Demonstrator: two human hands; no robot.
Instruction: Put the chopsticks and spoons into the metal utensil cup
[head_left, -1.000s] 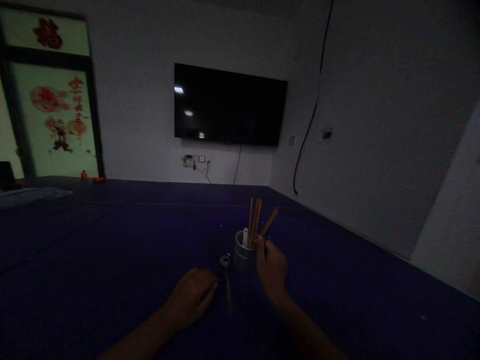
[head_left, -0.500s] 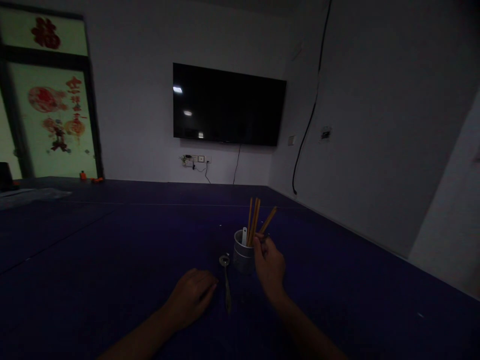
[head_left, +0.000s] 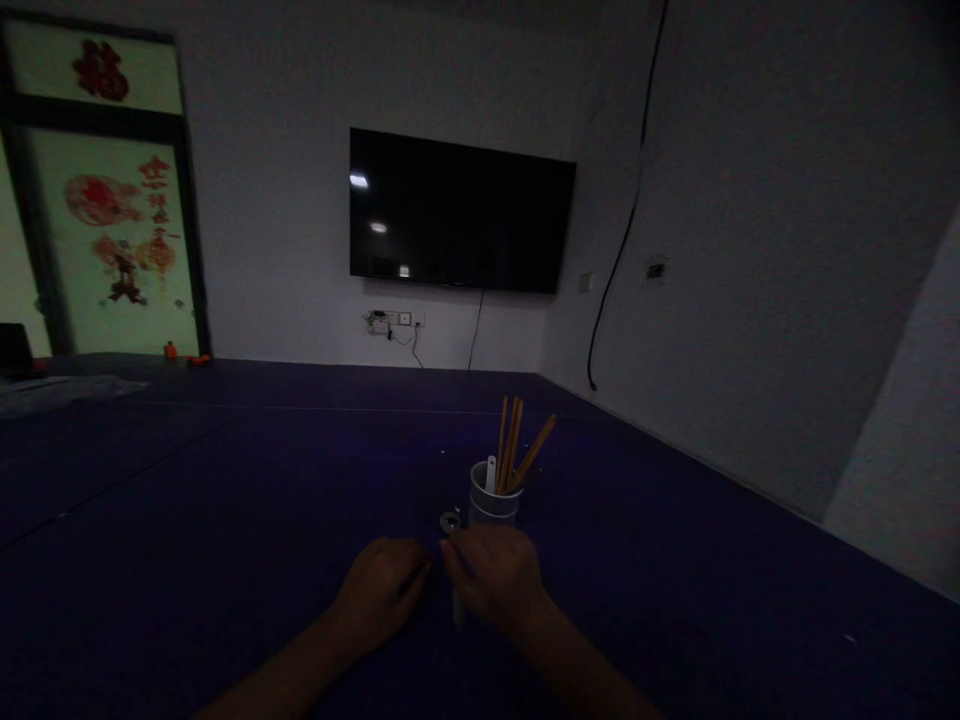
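In the head view a metal spoon [head_left: 458, 608] lies on the dark blue surface [head_left: 300, 480], its round bowl pointing away from me. My right hand [head_left: 499, 575] is over the spoon's neck, thumb and fingers closed around it; the hand covers most of the handle. Just left of the spoon, my left hand [head_left: 382, 585] rests loosely curled on the surface, with nothing visible in it. Behind my right hand stands a grey cup [head_left: 493, 508], its lower part hidden. Several wooden chopsticks [head_left: 511, 445] and a white handle [head_left: 490, 474] stick up from it, one chopstick bundle leaning right.
A wall-mounted TV [head_left: 461, 212] hangs at the back, with sockets and cables [head_left: 405, 320] below. A black cable [head_left: 619, 260] runs down the right wall. Small orange objects [head_left: 170, 350] and a clear plastic sheet [head_left: 67, 393] lie far left by the door.
My right hand has let go of the leaning chopsticks at the cup and come down left onto the spoon. The left hand has stayed in place.
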